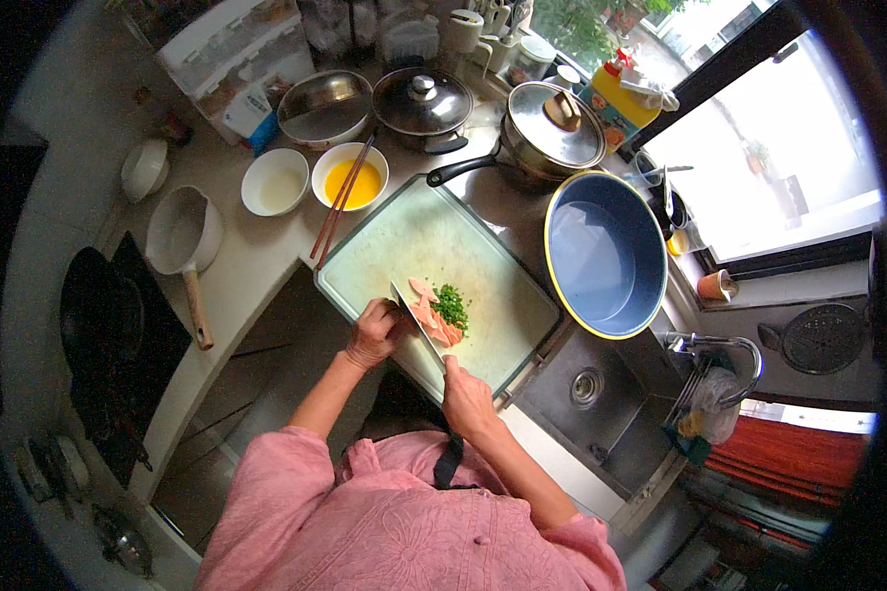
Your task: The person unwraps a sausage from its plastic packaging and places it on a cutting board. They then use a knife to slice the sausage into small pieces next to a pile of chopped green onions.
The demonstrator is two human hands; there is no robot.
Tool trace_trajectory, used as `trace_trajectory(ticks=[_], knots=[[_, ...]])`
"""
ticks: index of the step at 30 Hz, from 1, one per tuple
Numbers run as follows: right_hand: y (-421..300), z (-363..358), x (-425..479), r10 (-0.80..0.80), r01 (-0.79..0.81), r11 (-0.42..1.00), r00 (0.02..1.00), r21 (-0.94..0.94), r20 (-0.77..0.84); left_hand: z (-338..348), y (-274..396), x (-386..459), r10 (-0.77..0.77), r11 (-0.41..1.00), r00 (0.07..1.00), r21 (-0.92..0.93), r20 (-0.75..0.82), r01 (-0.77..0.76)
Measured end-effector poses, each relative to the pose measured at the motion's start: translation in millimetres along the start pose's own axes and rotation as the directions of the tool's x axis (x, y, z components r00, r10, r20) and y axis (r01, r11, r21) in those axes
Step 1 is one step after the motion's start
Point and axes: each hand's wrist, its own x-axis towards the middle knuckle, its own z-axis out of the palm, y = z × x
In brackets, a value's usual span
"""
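My right hand (467, 395) grips the handle of a kitchen knife (423, 329), whose blade lies along the near-left side of some pink sliced food (434, 316), perhaps sausage. At the blade's left side, my left hand (375, 332) has its fingers bent over the cutting board; whether it holds a piece is hidden. Chopped green herbs (451, 306) sit in a small heap beside the pink slices. All of this rests on a pale green cutting board (503, 295) with a darker rim.
Beyond the board stand a bowl of beaten egg (355, 183) with chopsticks (344, 199) across it, a white bowl (273, 182), a lidded pot (423, 103) and a lidded pan (554, 125). Right are a blue basin (602, 255) and a sink (584, 421); left, a saucepan (185, 233) and a wok (100, 318).
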Motion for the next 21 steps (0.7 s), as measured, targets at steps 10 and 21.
trace_trajectory(ticks=[10, 21], knots=[[-7, 15, 37, -0.018, 0.020, 1.000, 0.997, 0.022, -0.077, -1, -22, -5, -0.027, 0.989, 0.997, 0.147, 0.078, 0.015], [12, 2, 32, 0.031, 0.009, 0.969, 0.987, 0.248, -0.156, -8, -5, 6, -0.004, 1.000, 0.998, -0.007, -0.059, 0.004]])
